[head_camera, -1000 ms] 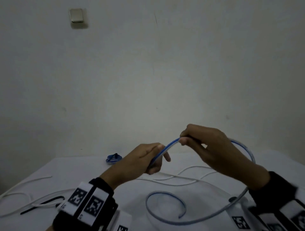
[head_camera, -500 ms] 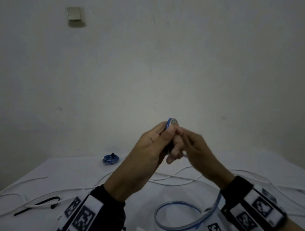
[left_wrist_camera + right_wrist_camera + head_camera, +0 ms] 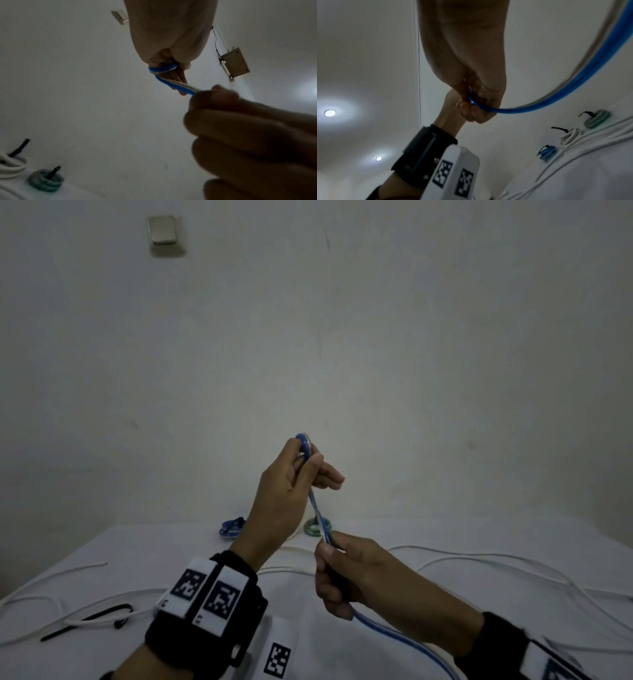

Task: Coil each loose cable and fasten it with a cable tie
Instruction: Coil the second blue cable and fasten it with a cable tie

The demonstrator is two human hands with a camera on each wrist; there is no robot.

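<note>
My left hand (image 3: 305, 463) is raised above the table and holds a small loop of the blue-and-clear cable (image 3: 317, 508) wound round its fingers (image 3: 178, 75). From that loop the cable runs down to my right hand (image 3: 330, 556), which grips it in a fist lower and nearer to me. Past the right hand the cable (image 3: 573, 86) trails off toward the bottom right. The left wrist view shows the blue loop (image 3: 162, 69) at the fingertips and the right hand (image 3: 240, 121) dark in front.
At the back of the white table (image 3: 513, 532) lie a tied blue coil (image 3: 232, 528), a tied green coil (image 3: 317, 527) and a tied white coil (image 3: 570, 136). Loose white cables (image 3: 479, 563) cross the table. A black cable tie (image 3: 89, 619) lies front left.
Both hands met at the loop half a second ago. Since then my right hand has slid down the cable toward me, and my left hand has kept the loop raised.
</note>
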